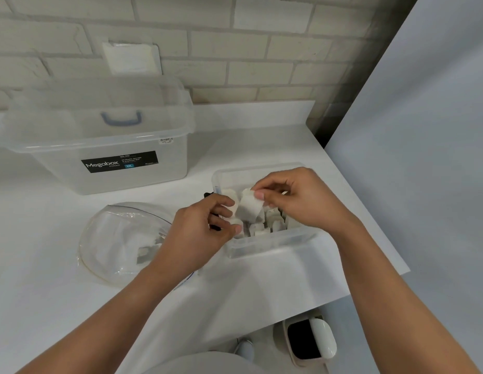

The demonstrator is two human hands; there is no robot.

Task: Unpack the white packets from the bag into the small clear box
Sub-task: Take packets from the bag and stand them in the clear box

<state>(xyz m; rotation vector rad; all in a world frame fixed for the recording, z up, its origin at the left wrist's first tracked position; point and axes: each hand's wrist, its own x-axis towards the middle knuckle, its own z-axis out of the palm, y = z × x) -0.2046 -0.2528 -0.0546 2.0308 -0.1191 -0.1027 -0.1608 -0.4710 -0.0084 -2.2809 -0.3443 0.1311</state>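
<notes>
Two bare forearms (383,279) come in from the near edge and meet over the smooth white table (59,279). I see the right hand (297,198) pinching the top corner of one white packet (248,209) between thumb and forefinger. The packet is flat, nearly square and looks papery, and it hangs over the left part of the small clear box (270,245). The left hand (199,233) has its fingers curled toward the lower left edge of this packet, but I cannot tell if they really grip it. Inside the box, which is rectangular with a thick rim, more packets (264,228) stand upright, close together. Left of the hands lies the bag (113,238), of thin glossy transparent plastic, puffed round, with a few packets (147,248) inside. Far left stands a large translucent storage box (100,179) with a black label, before a pale brick wall (235,49).
</notes>
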